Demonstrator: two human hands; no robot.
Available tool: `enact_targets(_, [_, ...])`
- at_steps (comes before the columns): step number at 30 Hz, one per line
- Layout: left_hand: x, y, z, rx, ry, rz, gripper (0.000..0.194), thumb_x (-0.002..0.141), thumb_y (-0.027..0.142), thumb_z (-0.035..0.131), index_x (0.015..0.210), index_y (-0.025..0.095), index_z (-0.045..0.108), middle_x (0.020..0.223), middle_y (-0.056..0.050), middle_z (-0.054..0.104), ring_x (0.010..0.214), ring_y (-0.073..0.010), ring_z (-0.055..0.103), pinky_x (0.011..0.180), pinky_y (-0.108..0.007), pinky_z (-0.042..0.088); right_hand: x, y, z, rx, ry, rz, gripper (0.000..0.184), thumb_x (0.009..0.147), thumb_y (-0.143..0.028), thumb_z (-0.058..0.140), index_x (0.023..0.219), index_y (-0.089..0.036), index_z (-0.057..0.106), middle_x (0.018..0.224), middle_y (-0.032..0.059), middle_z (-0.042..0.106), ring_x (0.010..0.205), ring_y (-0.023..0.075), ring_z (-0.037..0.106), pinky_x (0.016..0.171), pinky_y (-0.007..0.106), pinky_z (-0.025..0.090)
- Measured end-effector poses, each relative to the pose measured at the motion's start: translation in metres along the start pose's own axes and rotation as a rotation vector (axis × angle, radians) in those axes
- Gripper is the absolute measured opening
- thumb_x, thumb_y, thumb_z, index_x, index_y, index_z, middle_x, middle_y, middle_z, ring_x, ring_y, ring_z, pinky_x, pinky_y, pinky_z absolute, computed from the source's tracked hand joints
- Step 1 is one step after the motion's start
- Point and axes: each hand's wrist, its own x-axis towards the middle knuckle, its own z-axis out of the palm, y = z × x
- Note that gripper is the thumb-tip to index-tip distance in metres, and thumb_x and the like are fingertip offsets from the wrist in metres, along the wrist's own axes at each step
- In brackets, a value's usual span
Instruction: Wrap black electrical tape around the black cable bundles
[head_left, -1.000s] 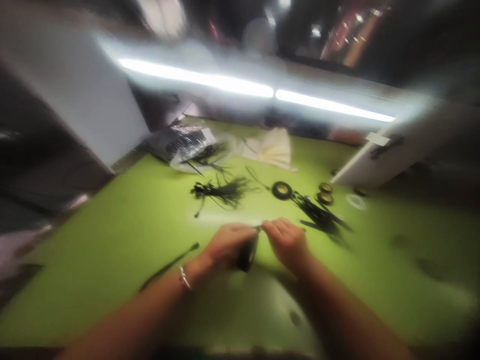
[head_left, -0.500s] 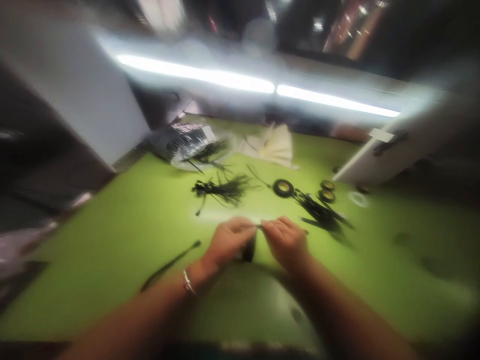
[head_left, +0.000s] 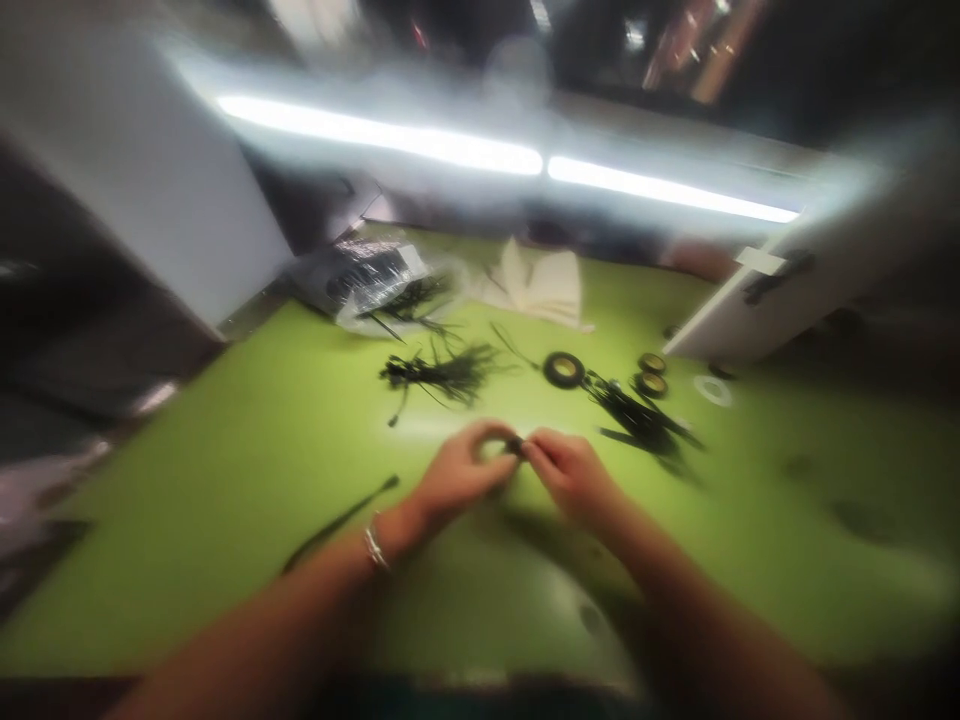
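Observation:
Over the green table (head_left: 225, 430), my left hand (head_left: 461, 470) pinches a small dark piece (head_left: 515, 446) between thumb and forefinger. My right hand (head_left: 566, 465) closes its fingertips on the other side of that same piece. The piece is too small and blurred to name. A black cable (head_left: 345, 517) with a thick end lies left of my left wrist. Beyond my hands rests a bundle of thin black cables (head_left: 435, 372). To the right lies a second bundle of black strips (head_left: 637, 420).
A roll of black tape (head_left: 564, 370) lies beyond my right hand, with two smaller rolls (head_left: 652, 384) and a white ring (head_left: 712, 391) farther right. A clear plastic bag (head_left: 375, 285) and pale cloth or paper (head_left: 544, 285) are at the back. White panels (head_left: 202, 190) flank the table.
A dark strip that hung below my fingers no longer shows there. My left thumb and forefinger now form a rounder pinch, and my right fingers have curled in more.

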Motion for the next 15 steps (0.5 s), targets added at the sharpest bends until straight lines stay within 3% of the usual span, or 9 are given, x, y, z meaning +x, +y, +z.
enact_targets(3, [0.0015,0.0028,-0.0016,-0.134,-0.100,-0.155,0.034,0.074,0.029,0.069,0.105,0.014,0.068,0.101,-0.010,0.071,0.093,-0.0243,0.063,0.084,-0.036,0.048,0.0025,-0.0036,-0.0016,0.095,0.112,0.092,0.031,0.089,-0.033,0.045,0.061,-0.019,0.046,0.054,-0.0044,0.045,0.053,0.0094,0.040,0.053,0.022,0.031])
enact_targets(7, [0.0000,0.0047,-0.0032,-0.344,-0.131,-0.195,0.042,0.071,0.028,0.070,0.111,0.016,0.068,0.109,-0.009,0.070,0.104,-0.0274,0.061,0.094,-0.039,0.044,0.0053,-0.0082,-0.0026,0.292,0.040,0.239,0.032,0.086,-0.036,0.045,0.058,-0.020,0.044,0.047,-0.0060,0.042,0.045,0.0085,0.038,0.048,0.022,0.031])
enact_targets(9, [-0.0011,0.0065,-0.0033,-0.440,-0.161,-0.215,0.045,0.075,0.034,0.065,0.117,0.018,0.065,0.111,-0.009,0.069,0.107,-0.0264,0.060,0.097,-0.039,0.042,0.0058,-0.0086,-0.0008,0.368,0.003,0.287,0.033,0.086,-0.039,0.045,0.059,-0.020,0.045,0.045,-0.0068,0.041,0.043,0.0081,0.036,0.045,0.021,0.029])
enact_targets(12, [-0.0012,0.0089,-0.0034,-0.437,-0.198,-0.249,0.044,0.084,0.046,0.055,0.113,0.015,0.066,0.097,-0.009,0.070,0.094,-0.0229,0.063,0.087,-0.035,0.047,0.0051,-0.0086,0.0032,0.449,-0.031,0.318,0.035,0.085,-0.045,0.046,0.061,-0.019,0.048,0.044,-0.0075,0.039,0.042,0.0074,0.035,0.043,0.021,0.028])
enact_targets(15, [0.0004,0.0072,-0.0047,-0.307,-0.201,-0.269,0.039,0.080,0.043,0.063,0.106,0.015,0.068,0.078,-0.005,0.067,0.067,-0.0148,0.059,0.065,-0.026,0.047,0.0037,-0.0098,0.0059,0.463,-0.030,0.315,0.035,0.085,-0.045,0.047,0.061,-0.019,0.049,0.044,-0.0076,0.039,0.042,0.0071,0.034,0.043,0.020,0.028])
